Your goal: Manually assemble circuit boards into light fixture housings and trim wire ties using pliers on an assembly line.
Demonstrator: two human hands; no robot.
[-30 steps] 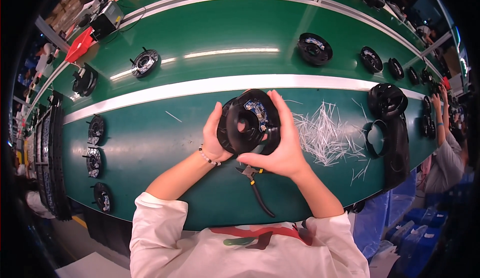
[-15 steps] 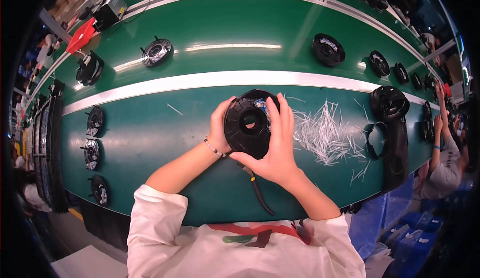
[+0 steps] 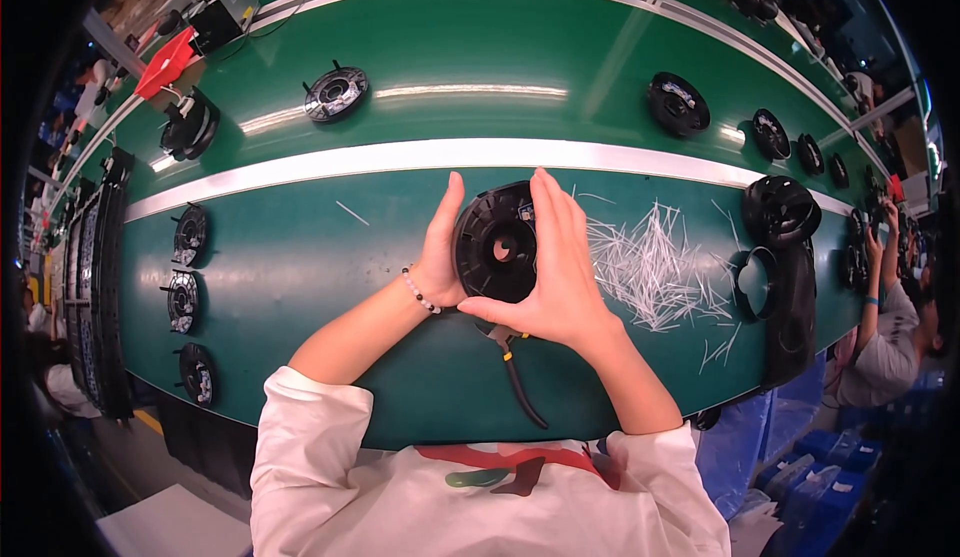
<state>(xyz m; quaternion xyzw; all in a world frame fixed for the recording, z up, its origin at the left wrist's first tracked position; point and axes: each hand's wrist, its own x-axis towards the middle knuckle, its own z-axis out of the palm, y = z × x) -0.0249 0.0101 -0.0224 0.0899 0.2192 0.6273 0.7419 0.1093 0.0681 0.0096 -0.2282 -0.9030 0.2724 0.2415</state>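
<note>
The green desk runs wide under the person, and both hands meet over its near half, cupped round a black round plastic housing. This looks like the checking or seating step on that one part: it sits gripped from both sides and turned face-up toward the person.

The right hand wraps the housing's right rim, its fingers stretched up along the edge and the thumb tucked beneath. The left hand presses flat on the left rim, fingers straight, a beaded bracelet at the wrist. Both are closed on the part, not loose.

Any next move would need a firm hold with one hand, since the other must come free to reach anything.

The housing is dark and ribbed, with spokes running out from a round hole in the middle and a small lighter fitting near its top edge, just under the right fingertips.

Right of the fingers lies a scatter of white cable ties. Below the right palm, dark-handled cutters rest on the desk.
</note>
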